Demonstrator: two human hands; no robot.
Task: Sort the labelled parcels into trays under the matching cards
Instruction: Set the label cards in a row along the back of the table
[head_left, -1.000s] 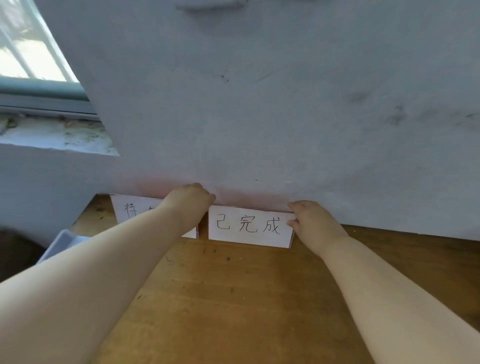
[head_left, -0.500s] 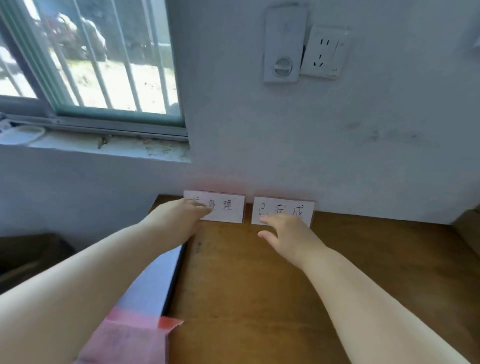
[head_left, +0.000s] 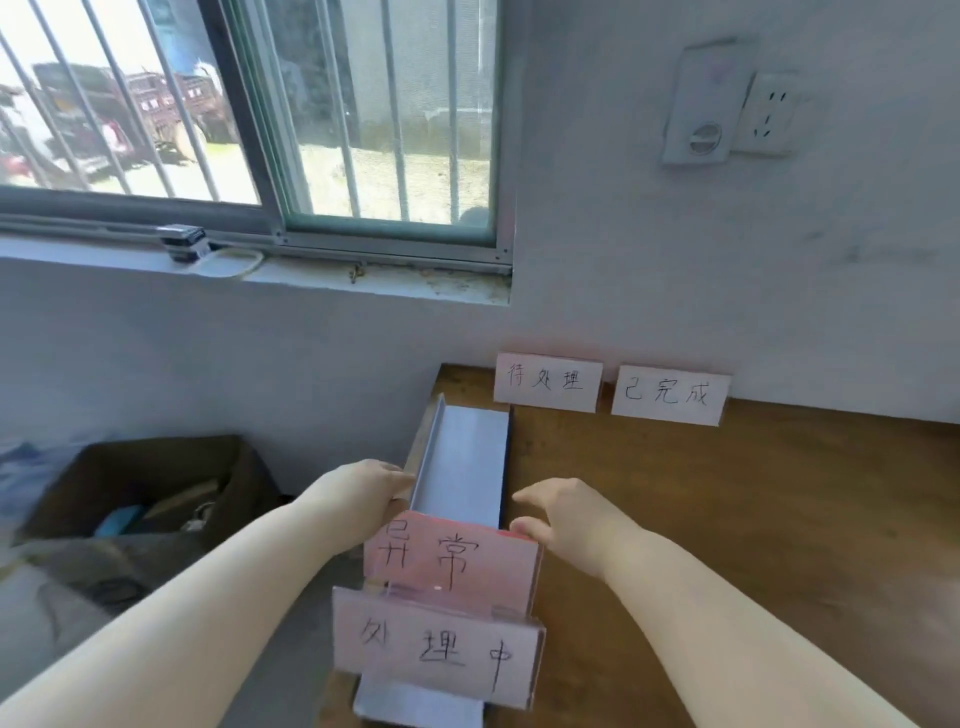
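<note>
Wooden desk (head_left: 727, 519) against a white wall: left hand (head_left: 363, 493) holds the left wall of the grey tray (head_left: 462, 457) at the desk's left edge, fingers curled to its rim. Right hand (head_left: 566, 514) is loosely spread just beside the tray's right wall, thumb touching the pink 异常 card (head_left: 452, 561), which stands across the tray with the 处理中 card (head_left: 436, 654). Likely still setup: 待处理 card (head_left: 548, 389) and 已完成 card (head_left: 670, 395) lean at the desk's back edge with no tray below them, no parcels in view, all sorting left.

Pale wall (head_left: 675, 270); barred window (head_left: 249, 114) upper left, daylight outside. Socket (head_left: 769, 117) above wooden desk (head_left: 753, 519). Cardboard box (head_left: 150, 483), possibly on floor, beyond desk's left edge.
</note>
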